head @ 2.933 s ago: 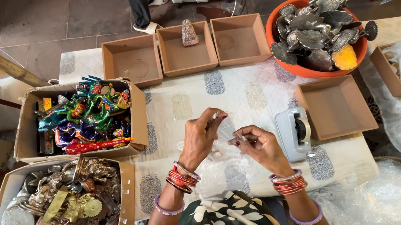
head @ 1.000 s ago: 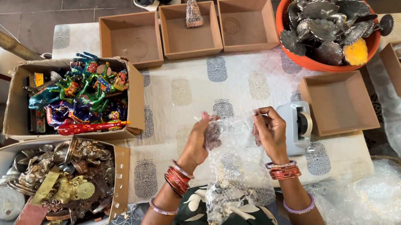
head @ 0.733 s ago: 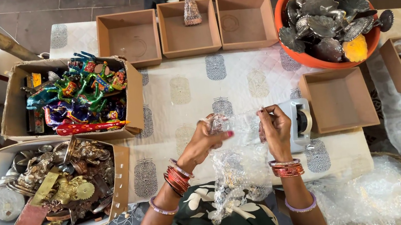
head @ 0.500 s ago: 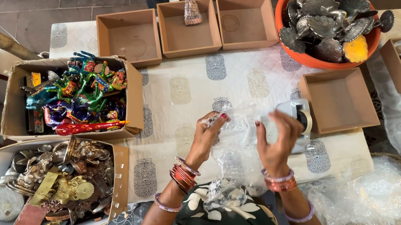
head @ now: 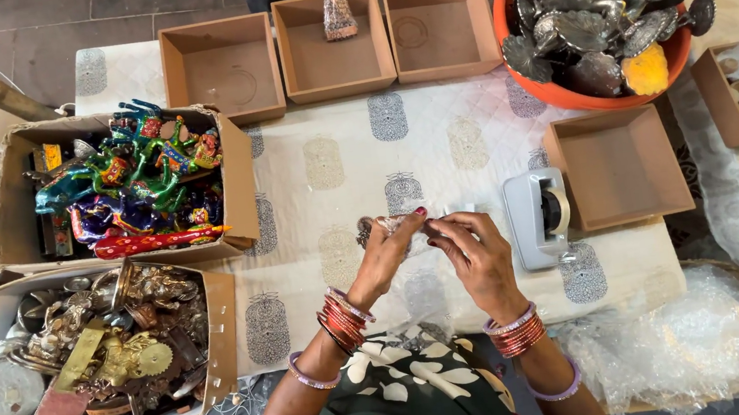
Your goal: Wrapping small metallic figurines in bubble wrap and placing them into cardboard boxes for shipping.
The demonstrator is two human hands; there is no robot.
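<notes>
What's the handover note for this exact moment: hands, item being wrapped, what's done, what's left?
Left hand: pinching a small metal piece half covered in clear bubble wrap, above the patterned tablecloth.
Right hand: fingertips at the same wrap, pressing or folding its edge.
Nearby: grey tape dispenser right of the hands, empty brown box beyond it, heap of bubble wrap at lower right.
Done: the wrap is around the piece.
Left: no tape on it that I can see; the bundle is not in any box.

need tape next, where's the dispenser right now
In the head view, the grey tape dispenser sits on the printed cloth just right of the right hand.
</notes>
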